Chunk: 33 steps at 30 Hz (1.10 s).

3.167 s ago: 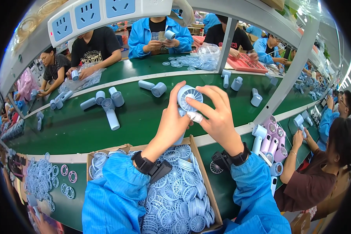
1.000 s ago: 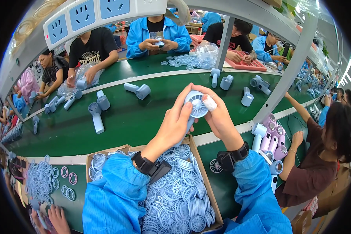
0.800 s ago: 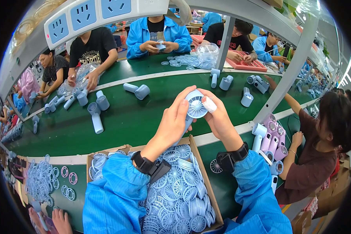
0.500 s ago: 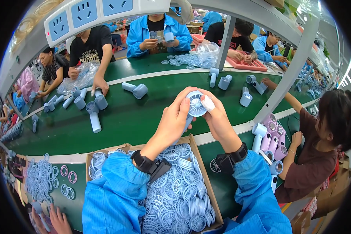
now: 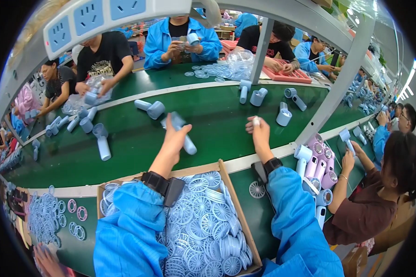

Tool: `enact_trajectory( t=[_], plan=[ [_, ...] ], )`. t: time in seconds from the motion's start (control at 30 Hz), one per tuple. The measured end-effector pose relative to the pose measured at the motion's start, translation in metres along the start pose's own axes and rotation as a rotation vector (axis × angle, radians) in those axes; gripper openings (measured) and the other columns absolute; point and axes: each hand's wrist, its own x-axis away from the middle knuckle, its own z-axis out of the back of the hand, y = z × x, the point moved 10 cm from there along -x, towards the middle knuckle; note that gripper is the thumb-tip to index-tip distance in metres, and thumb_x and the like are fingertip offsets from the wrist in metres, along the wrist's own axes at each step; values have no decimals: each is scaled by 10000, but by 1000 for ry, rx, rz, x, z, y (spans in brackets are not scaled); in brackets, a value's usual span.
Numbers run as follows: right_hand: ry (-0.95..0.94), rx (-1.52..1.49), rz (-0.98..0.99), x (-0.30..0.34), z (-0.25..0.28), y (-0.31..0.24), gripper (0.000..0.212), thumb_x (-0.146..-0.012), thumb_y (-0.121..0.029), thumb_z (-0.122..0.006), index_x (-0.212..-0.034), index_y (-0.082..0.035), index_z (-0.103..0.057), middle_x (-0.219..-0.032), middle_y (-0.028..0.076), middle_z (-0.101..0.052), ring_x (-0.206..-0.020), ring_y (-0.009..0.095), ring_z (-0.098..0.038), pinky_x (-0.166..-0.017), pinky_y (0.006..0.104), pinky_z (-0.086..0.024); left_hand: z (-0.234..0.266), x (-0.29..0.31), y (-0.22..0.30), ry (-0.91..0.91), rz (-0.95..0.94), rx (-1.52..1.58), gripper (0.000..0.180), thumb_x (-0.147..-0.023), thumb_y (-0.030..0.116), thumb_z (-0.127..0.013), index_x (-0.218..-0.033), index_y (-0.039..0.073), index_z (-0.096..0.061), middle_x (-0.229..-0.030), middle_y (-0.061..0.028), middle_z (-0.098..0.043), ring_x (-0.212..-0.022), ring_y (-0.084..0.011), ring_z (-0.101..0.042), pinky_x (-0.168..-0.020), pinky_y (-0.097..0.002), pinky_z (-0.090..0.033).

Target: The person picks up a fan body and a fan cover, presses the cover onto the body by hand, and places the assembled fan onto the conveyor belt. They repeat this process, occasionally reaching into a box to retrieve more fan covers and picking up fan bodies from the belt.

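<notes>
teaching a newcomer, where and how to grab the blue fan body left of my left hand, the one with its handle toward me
Probably by the handle, coming from your side of the green belt: this slim, straight end of the fan body points toward you with nothing touching it, while the wider round head lies at the far end.

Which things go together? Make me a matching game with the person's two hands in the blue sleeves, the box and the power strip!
Things
1. left hand
2. right hand
3. cardboard box
4. power strip

Clues
A. full of round blue grilles
B. holding a blue fan
C. at the top left of the picture
D. has a white wrap on one finger

Right pairs: 1-B, 2-D, 3-A, 4-C
</notes>
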Motion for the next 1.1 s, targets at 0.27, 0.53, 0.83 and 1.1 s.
enact_trajectory(
  t=[0.27,0.53,0.83,1.1],
  plan=[
    [1042,992,257,-3,144,-22,341,-807,-182,-634,-1141,-122,-593,-1040,158,-622,-957,318,-586,-894,399,-410,-49,12,-9,-332,82,-427,423,-856,152,-557,-1268,58,-537,-961,-109,-631,-853,-185,-613,-753,-309,-507],
    [590,843,43,-39,148,10,398,-735,-194,-699,-1100,-128,-556,-1020,184,-611,-969,313,-586,-832,356,-443,-51,12,-19,-431,-30,-527,356,-848,163,-548,-1182,51,-598,-882,-97,-661,-769,-164,-618,-719,-309,-497],
    [262,18,-237,-17,51,19,337,-790,-271,-661,-1051,-98,-534,-954,79,-581,-813,201,-551,-695,332,-437,-53,11,-16,-455,-167,-603,413,-849,183,-606,-1242,73,-547,-967,-88,-640,-816,-164,-603,-678,-305,-492],
    [-849,-311,-180,99,-157,-118,391,-855,-241,-614,-1185,-56,-513,-1149,124,-593,-1035,289,-604,-881,362,-483,-6,28,71,291,-892,-532,431,-787,212,-707,-1153,31,-569,-895,-82,-633,-808,-195,-608,-677,-350,-507]
  ],
)
